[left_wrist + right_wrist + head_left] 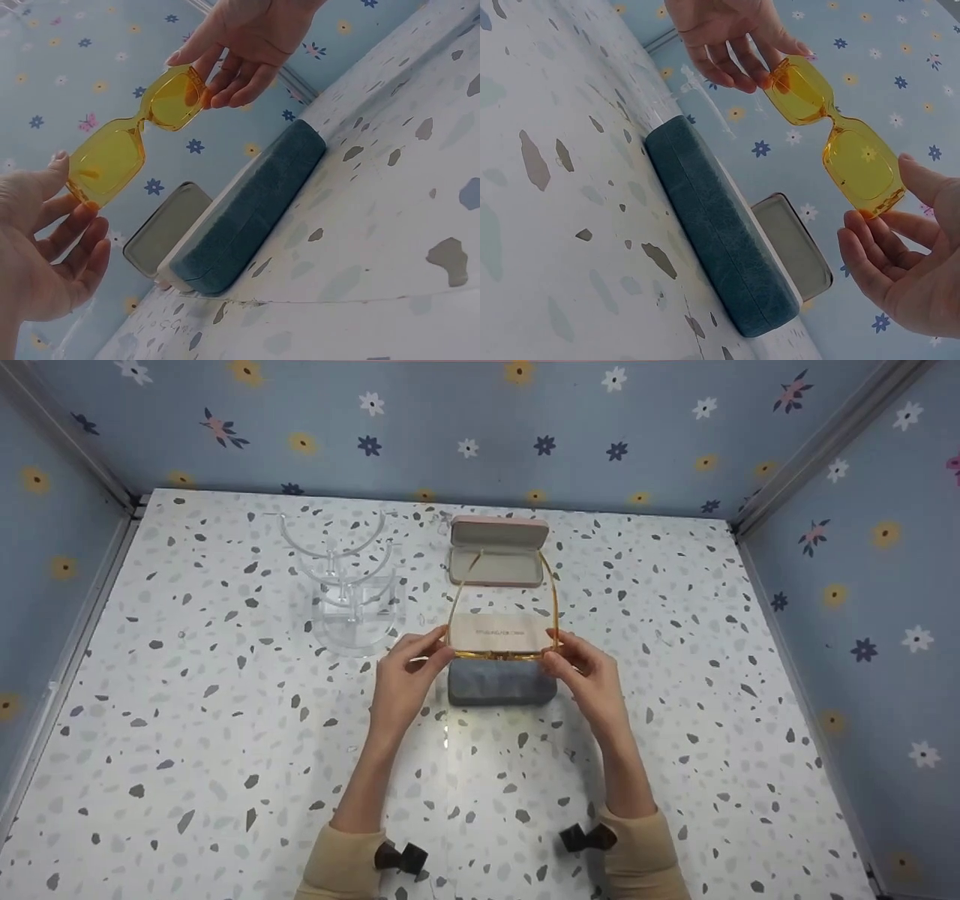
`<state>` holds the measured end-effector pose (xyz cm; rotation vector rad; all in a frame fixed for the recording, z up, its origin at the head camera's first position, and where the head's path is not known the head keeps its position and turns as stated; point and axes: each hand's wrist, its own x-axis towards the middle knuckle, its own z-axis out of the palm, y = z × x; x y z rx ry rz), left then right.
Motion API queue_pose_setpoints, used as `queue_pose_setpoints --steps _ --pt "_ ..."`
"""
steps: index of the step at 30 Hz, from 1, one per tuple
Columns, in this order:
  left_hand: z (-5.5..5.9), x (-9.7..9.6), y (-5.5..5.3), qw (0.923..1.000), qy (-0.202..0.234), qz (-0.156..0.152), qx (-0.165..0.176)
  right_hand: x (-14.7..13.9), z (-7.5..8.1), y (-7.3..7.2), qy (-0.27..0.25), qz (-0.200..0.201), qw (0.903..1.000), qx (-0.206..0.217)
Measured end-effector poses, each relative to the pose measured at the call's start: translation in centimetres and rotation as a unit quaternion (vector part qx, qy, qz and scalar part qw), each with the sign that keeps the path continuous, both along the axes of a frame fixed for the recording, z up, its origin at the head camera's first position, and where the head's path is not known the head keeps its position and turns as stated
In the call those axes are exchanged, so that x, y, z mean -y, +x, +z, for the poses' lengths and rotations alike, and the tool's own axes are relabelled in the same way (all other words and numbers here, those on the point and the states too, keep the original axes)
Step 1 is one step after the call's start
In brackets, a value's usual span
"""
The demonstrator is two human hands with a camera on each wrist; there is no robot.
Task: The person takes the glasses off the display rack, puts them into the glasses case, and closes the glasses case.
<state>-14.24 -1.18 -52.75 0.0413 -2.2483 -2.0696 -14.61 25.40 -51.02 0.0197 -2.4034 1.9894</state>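
Yellow see-through sunglasses (498, 655) hang level above the table, temples unfolded and pointing away from me. My left hand (405, 679) pinches their left front corner between thumb and fingers. At the right corner, my right hand (592, 679) does the same. Both wrist views show the yellow lenses (112, 159) facing the cameras, held clear of everything below. Under the glasses lies a blue-grey glasses case (502, 684), with a pale printed panel (495, 631) on its far side. The left wrist view shows the case's blue-green outside (251, 210).
Behind stands an open pink-edged case (496, 566) with a beige lining. To its left is a clear acrylic stand (352, 600) with several curved arms. The speckled white table (225, 750) meets flowered blue panels (480, 427) at the back and sides.
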Motion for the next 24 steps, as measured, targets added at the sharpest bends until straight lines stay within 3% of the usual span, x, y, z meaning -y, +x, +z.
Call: queue_pose_setpoints --steps 24 --pt "-0.56 -0.31 0.34 0.9998 0.010 -0.015 0.005 0.07 0.08 0.27 -0.013 -0.002 0.9999 0.004"
